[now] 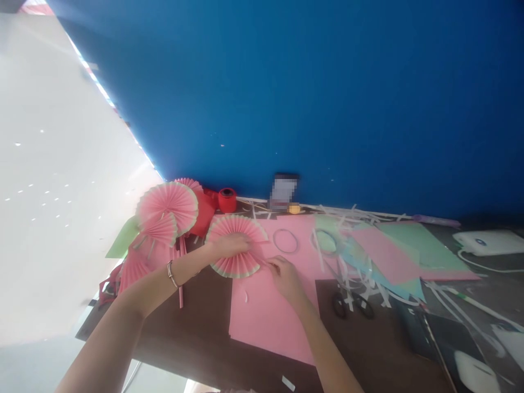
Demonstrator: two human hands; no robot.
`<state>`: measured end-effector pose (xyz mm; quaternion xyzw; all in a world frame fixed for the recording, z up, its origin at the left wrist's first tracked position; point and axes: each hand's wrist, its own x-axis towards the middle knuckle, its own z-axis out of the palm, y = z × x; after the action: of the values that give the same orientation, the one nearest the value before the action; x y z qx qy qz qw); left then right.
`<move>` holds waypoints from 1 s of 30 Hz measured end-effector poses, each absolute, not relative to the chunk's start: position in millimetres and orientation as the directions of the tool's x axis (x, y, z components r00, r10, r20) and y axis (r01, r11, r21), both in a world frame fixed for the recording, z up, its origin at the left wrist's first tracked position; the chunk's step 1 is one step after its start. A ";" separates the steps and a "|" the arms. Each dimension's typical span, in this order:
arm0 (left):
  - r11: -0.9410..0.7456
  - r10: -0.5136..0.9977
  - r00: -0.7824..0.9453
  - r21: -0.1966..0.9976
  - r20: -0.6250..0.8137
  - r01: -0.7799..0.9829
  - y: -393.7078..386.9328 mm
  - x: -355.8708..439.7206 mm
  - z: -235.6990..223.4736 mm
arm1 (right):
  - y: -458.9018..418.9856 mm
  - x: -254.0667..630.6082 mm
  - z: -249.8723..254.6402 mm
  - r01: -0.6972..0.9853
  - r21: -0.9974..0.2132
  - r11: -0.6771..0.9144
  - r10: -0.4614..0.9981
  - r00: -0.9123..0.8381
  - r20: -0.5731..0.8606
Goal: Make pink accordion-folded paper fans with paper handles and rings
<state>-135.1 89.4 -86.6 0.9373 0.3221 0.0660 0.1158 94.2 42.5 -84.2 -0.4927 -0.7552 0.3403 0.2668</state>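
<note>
A round pleated paper fan [237, 268], pink with a pale green rim, lies on pink paper sheets [274, 322] in front of me. My left hand [231, 245] lies over the fan from the left, its fingers bent down and closed on the middle; the fingertips are partly hidden. At the fan's right side, where the pleats part, my right hand [283, 274] pinches a thin pink strip [262, 261] between thumb and fingers. The strip's inner end runs in toward the fan's centre.
Finished-looking fans [170, 207] stack at the left by a red tape roll [227, 200]. Black-handled scissors [347, 303], bangle-like rings [285, 241], white paper strips and green sheets [434, 245] lie right. A blue wall [307, 98] rises behind; a white device [489, 242] sits far right.
</note>
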 end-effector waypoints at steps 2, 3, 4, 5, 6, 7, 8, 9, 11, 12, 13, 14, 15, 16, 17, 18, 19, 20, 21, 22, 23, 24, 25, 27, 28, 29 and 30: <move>-0.809 0.575 0.817 0.184 0.047 0.558 88.9 -135.1 -85.0 | 39.7 93.7 -83.6 0.552 -0.788 0.274 0.926 -0.372 0.062; -0.825 0.556 0.830 0.146 0.040 0.546 88.6 -134.8 -83.8 | 38.5 93.2 -83.4 0.543 -0.796 0.267 0.927 -0.370 0.059; -0.828 0.554 0.832 0.122 0.031 0.547 88.1 -134.2 -82.4 | 37.5 92.7 -83.4 0.533 -0.805 0.261 0.928 -0.368 0.058; -0.826 0.559 0.829 0.105 0.020 0.554 87.6 -133.4 -80.9 | 36.6 92.1 -83.5 0.524 -0.812 0.256 0.929 -0.366 0.057; -0.820 0.567 0.823 0.095 0.008 0.564 87.1 -132.3 -79.2 | 35.9 91.5 -83.7 0.520 -0.816 0.253 0.929 -0.366 0.056; -0.813 0.577 0.817 0.090 -0.001 0.575 86.7 -131.1 -77.4 | 35.2 91.0 -84.0 0.518 -0.818 0.252 0.929 -0.366 0.054; -0.806 0.587 0.810 0.091 -0.006 0.585 86.4 -129.9 -75.6 | 34.7 90.6 -84.3 0.519 -0.818 0.250 0.929 -0.366 0.052; -0.801 0.593 0.805 0.096 -0.011 0.591 86.3 -128.7 -73.9 | 34.1 90.4 -84.8 0.522 -0.816 0.248 0.929 -0.367 0.048; -0.792 0.600 0.800 0.119 -0.030 0.598 86.7 -126.3 -70.6 | 33.4 90.3 -85.7 0.529 -0.813 0.242 0.931 -0.363 0.041; -0.789 0.601 0.798 0.133 -0.041 0.600 87.0 -125.1 -69.1 | 33.1 90.4 -86.2 0.530 -0.814 0.239 0.932 -0.361 0.039; -0.786 0.600 0.798 0.148 -0.054 0.601 87.3 -123.8 -68.0 | 32.9 90.5 -86.6 0.531 -0.814 0.237 0.932 -0.360 0.036; -0.783 0.599 0.798 0.162 -0.065 0.600 87.6 -122.5 -67.1 | 32.8 90.6 -86.9 0.532 -0.813 0.236 0.932 -0.360 0.035; -0.781 0.598 0.799 0.171 -0.072 0.600 87.9 -121.2 -66.4 | 32.8 90.6 -87.1 0.535 -0.811 0.237 0.932 -0.361 0.035; -0.780 0.598 0.798 0.176 -0.076 0.601 88.0 -120.0 -66.1 | 32.7 90.6 -87.3 0.537 -0.809 0.239 0.932 -0.361 0.036; -0.777 0.600 0.796 0.181 -0.077 0.603 87.9 -118.9 -65.9 | 32.5 90.4 -87.3 0.538 -0.807 0.242 0.931 -0.362 0.038; -0.774 0.603 0.794 0.188 -0.075 0.605 87.8 -118.0 -66.0 | 32.2 90.3 -87.4 0.539 -0.805 0.247 0.930 -0.365 0.041; -0.769 0.607 0.792 0.199 -0.070 0.607 87.5 -117.3 -66.0 | 31.8 90.2 -87.4 0.538 -0.804 0.252 0.929 -0.367 0.045; -0.765 0.610 0.790 0.214 -0.065 0.608 87.2 -116.8 -66.0 | 31.3 90.1 -87.4 0.536 -0.804 0.257 0.928 -0.369 0.051; -0.758 0.613 0.788 0.234 -0.062 0.608 86.8 -116.4 -65.8 | 30.8 90.1 -87.5 0.533 -0.805 0.261 0.928 -0.368 0.057; -0.752 0.614 0.787 0.256 -0.063 0.608 86.3 -116.1 -65.3 | 30.2 90.2 -87.6 0.532 -0.804 0.265 0.928 -0.366 0.063; -0.747 0.613 0.787 0.276 -0.068 0.605 85.8 -115.7 -64.6 | 29.7 90.3 -87.7 0.532 -0.803 0.267 0.929 -0.363 0.069; -0.743 0.609 0.789 0.292 -0.075 0.602 85.1 -115.2 -63.5 | 29.2 90.4 -87.8 0.531 -0.803 0.271 0.929 -0.361 0.074; -0.743 0.604 0.793 0.306 -0.079 0.596 84.3 -114.6 -62.3 | 28.8 90.6 -87.9 0.530 -0.803 0.273 0.929 -0.363 0.077; -0.749 0.589 0.805 0.329 -0.067 0.576 82.4 -113.1 -59.5 | 28.3 91.0 -88.1 0.529 -0.803 0.275 0.927 -0.366 0.077; -0.755 0.581 0.812 0.340 -0.053 0.561 81.5 -112.4 -58.4 | 28.0 91.2 -88.2 0.527 -0.804 0.275 0.927 -0.366 0.077; -0.760 0.574 0.818 0.347 -0.036 0.549 80.5 -111.8 -57.4 | 27.7 91.4 -88.3 0.524 -0.807 0.272 0.928 -0.364 0.077; -0.768 0.566 0.824 0.350 -0.021 0.537 79.7 -111.3 -56.8 | 27.4 91.6 -88.5 0.520 -0.810 0.271 0.929 -0.362 0.078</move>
<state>-111.3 79.7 -56.8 0.9391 0.2936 0.0429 0.1731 91.6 27.4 -88.5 -0.4869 -0.7438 0.3571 0.2865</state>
